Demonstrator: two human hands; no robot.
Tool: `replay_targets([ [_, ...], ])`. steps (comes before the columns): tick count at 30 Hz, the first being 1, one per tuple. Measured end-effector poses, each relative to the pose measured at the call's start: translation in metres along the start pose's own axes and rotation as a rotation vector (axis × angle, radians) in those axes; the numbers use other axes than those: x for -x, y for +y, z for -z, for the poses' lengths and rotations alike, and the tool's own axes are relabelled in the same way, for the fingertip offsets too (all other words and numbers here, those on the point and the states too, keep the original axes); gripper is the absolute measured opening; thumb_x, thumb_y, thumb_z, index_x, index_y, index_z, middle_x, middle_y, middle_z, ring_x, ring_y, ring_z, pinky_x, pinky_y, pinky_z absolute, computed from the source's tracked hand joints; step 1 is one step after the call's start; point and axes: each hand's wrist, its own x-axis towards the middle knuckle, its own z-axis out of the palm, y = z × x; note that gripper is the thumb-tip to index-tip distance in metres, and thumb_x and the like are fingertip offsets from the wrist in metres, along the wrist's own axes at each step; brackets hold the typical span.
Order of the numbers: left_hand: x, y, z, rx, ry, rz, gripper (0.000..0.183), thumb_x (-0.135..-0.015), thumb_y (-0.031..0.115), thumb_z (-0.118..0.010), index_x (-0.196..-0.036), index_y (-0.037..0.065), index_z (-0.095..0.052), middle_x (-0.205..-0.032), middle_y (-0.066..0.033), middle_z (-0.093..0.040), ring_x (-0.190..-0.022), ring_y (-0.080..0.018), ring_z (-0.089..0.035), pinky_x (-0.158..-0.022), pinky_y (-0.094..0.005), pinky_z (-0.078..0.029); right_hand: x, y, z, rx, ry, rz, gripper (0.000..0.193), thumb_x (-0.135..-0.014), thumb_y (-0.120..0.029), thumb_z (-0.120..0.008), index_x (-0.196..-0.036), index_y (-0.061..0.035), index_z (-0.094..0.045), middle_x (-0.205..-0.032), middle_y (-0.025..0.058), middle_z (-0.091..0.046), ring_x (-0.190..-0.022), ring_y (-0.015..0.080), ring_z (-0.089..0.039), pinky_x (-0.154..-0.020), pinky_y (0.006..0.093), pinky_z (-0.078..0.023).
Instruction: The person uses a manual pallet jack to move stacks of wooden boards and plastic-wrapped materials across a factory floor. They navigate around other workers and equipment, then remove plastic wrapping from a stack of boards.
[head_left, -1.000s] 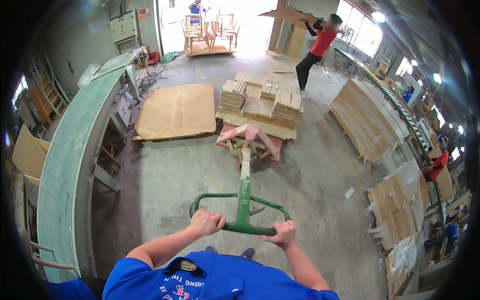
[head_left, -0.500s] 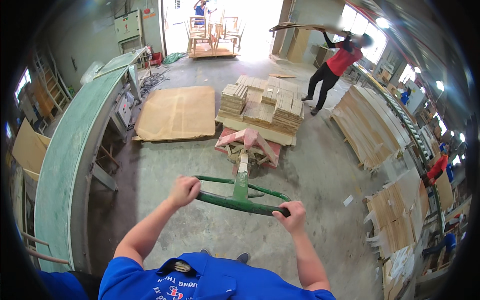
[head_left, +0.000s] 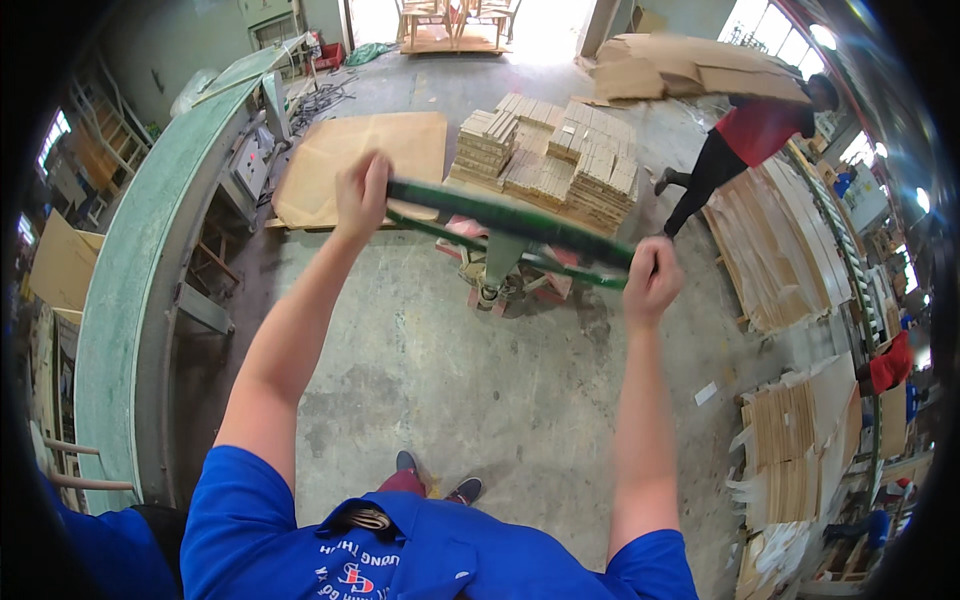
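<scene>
My left hand [head_left: 362,196] is wrapped round the left end of a green pallet jack handle [head_left: 510,222]. At the handle's other end, my right hand [head_left: 653,279] grips it too. Both arms reach far forward, and the bar is slightly blurred and tilted, its left end higher in view. Behind it the red pallet jack base [head_left: 545,284] is partly hidden by the handle. Stacked light wooden strips [head_left: 598,160] stand just beyond the jack, in several bundles of uneven height.
A flat brown board [head_left: 345,150] lies left of the stack. A long green-topped conveyor table [head_left: 125,290] runs along my left. At the right, a person in a red shirt [head_left: 748,140] carries brown sheets [head_left: 690,68]; sheet stacks [head_left: 775,250] and wood piles [head_left: 785,450] line that side.
Both hands have pushed the handle up and away from me, and it has tilted. The red-shirted person has moved right and nearer, with the carried sheets now turned broadside.
</scene>
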Motion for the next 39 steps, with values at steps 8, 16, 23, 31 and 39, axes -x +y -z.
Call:
replay_targets([
  [8,-0.155,-0.09,-0.107,-0.182,0.098,-0.049,0.036,-0.091,0.032,-0.042,-0.077,0.002,-0.058,-0.052,-0.0111,-0.05,-0.05,-0.0227,-0.054,-0.048,-0.0345,-0.04,-0.141,0.114,-0.091,0.153,-0.001,-0.261,0.041,-0.087,-0.035,-0.05,-0.062,-0.0026,-0.048,-0.05,0.0089,-0.043,-0.043,0.0185,-0.045,-0.045,0.0323,-0.035],
  [16,-0.258,-0.162,-0.179,-0.299,0.065,0.002,0.029,-0.09,0.028,-0.045,-0.076,0.004,-0.054,-0.06,-0.0184,-0.05,-0.054,-0.0343,-0.052,-0.05,-0.0381,-0.039,-0.23,0.192,-0.177,0.17,-0.001,-0.396,0.039,-0.088,-0.031,-0.047,-0.061,-0.0038,-0.048,-0.047,0.0016,-0.042,-0.04,0.0095,-0.044,-0.04,0.0274,-0.035],
  [23,-0.266,-0.202,-0.185,-0.083,0.006,-0.157,0.023,-0.088,0.02,-0.05,-0.07,0.007,-0.054,-0.053,-0.0099,-0.049,-0.047,-0.027,-0.05,-0.047,-0.035,-0.038,-0.225,0.223,-0.183,0.071,0.033,-0.354,0.034,-0.087,-0.027,-0.048,-0.062,-0.0041,-0.05,-0.048,-0.0001,-0.046,-0.038,0.0068,-0.045,-0.037,0.0213,-0.034],
  [31,-0.283,-0.223,-0.215,-0.093,-0.027,-0.206,0.022,-0.088,0.023,-0.05,-0.073,0.008,-0.056,-0.056,-0.0092,-0.055,-0.049,-0.0281,-0.054,-0.047,-0.0355,-0.04,-0.234,0.249,-0.208,0.174,0.055,-0.3,0.034,-0.089,-0.026,-0.044,-0.064,-0.0033,-0.051,-0.048,0.0009,-0.047,-0.038,0.0074,-0.045,-0.037,0.0228,-0.033],
  [39,-0.33,-0.279,-0.286,-0.157,0.034,-0.286,0.027,-0.09,0.027,-0.046,-0.074,0.007,-0.055,-0.052,-0.0119,-0.05,-0.049,-0.0319,-0.052,-0.046,-0.0387,-0.038,-0.27,0.335,-0.244,0.119,0.09,-0.365,0.033,-0.089,-0.024,-0.044,-0.063,-0.0036,-0.048,-0.05,0.0016,-0.045,-0.04,0.0083,-0.046,-0.037,0.0238,-0.035],
])
